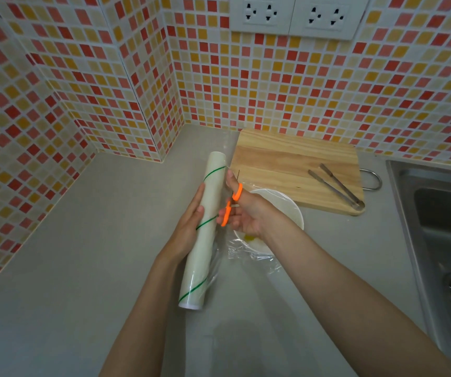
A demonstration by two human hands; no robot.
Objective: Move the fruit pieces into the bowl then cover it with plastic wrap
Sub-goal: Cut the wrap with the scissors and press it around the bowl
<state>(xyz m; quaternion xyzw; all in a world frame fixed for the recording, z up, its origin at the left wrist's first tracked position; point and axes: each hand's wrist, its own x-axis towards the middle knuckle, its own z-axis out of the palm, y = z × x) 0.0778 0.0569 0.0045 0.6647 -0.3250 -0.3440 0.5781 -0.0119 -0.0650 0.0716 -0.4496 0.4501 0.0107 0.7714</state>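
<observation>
I see my left hand (189, 229) gripping the long white plastic-wrap roll (205, 229) (pointing away, tilted right), my right hand (246, 213) holding orange-handled scissors (231, 204), over the white bowl (292, 210) on the grey counter (83, 254).

Single head-worn wide-angle view, forward and down, close over a corner countertop (88, 240).

Both forearms are bare, with no sleeves, rings or watches.
</observation>
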